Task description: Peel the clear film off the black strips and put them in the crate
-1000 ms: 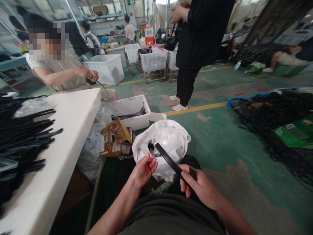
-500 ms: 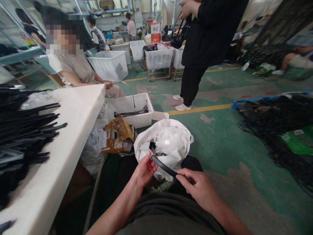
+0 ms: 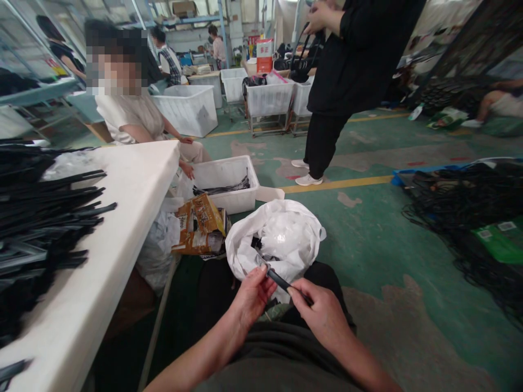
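A short black strap [image 3: 280, 280] spans the gap between my two hands, over my lap. My left hand [image 3: 255, 291] pinches its far end between thumb and fingers. Nearer to me, my right hand [image 3: 321, 307] is closed round the other end, and part of the strap is hidden in that grip. Just beyond the strap stands an open white sack [image 3: 237, 234], its rim rolled outward. Crumpled clear plastic [image 3: 281, 231] and some dark pieces lie inside it. Something small and pale shows at the strap's far tip, too small to name.
Many black straps [image 3: 53, 218] lie on the white-topped table [image 3: 134, 201] at left. A white bin [image 3: 235, 202] with dark strips stands ahead, beside a seated person [image 3: 134, 117]. A torn brown bag [image 3: 200, 223] leans near it. Someone in black [image 3: 347, 71] stands beyond; black cords [image 3: 461, 201] are piled at right.
My hands have come closer together along the strap, the right one moving left. The seated person's hands have dropped towards the white bin, and the thin strip they held up is gone from view.
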A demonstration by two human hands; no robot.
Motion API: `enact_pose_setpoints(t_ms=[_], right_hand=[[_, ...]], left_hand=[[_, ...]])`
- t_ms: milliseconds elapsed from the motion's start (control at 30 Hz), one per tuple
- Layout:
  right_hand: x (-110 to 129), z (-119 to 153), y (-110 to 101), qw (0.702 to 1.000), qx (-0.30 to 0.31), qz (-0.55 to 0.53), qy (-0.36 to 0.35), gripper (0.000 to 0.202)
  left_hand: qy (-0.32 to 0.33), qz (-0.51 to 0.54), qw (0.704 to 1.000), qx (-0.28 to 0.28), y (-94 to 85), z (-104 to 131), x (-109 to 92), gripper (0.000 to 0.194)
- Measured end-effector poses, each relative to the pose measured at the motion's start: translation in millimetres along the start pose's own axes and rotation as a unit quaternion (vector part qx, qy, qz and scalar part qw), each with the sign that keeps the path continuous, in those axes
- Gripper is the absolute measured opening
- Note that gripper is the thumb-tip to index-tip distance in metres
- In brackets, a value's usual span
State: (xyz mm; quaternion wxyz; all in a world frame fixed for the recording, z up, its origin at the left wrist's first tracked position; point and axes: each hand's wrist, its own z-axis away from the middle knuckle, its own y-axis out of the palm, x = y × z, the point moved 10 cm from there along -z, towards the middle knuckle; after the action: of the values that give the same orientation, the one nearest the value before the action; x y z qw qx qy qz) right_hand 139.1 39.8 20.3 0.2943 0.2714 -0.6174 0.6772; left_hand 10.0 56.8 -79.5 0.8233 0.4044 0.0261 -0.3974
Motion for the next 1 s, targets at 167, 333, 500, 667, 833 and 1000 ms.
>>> enact_pose_setpoints(t_ms=[167, 333, 500, 667, 833, 1000], right_hand=[[0, -8, 10, 0.993, 0.085, -0.081, 0.027, 0.032], [19, 4, 3, 0.978, 0.194, -0.078, 0.023, 0.038], [87, -18, 35, 0.981, 0.165, -0.019, -0.105, 0.031], [123, -23, 94, 0.951, 0.269, -0.041, -0.145, 0.025], [111, -11, 108, 0.934, 0.329, 0.007, -0.14, 0.033], [120, -14, 137, 0.935, 0.313, 0.045, -0.161, 0.026]], left_hand=[[0.038, -0.069, 0.996, 0.039, 9.2, 9, -7, 0.036], [0.19, -0.105, 0.976, 0.016, -4.1, 38, -86, 0.035], [0.196, -0.088, 0.977, -0.007, -30.6, 73, -92, 0.034], [0.237, -0.058, 0.968, -0.051, -76.7, 93, -107, 0.029], [0.25, 0.017, 0.958, -0.141, -135.7, 111, -118, 0.038], [0.137, 0.075, 0.984, -0.083, -125.9, 92, -61, 0.035]])
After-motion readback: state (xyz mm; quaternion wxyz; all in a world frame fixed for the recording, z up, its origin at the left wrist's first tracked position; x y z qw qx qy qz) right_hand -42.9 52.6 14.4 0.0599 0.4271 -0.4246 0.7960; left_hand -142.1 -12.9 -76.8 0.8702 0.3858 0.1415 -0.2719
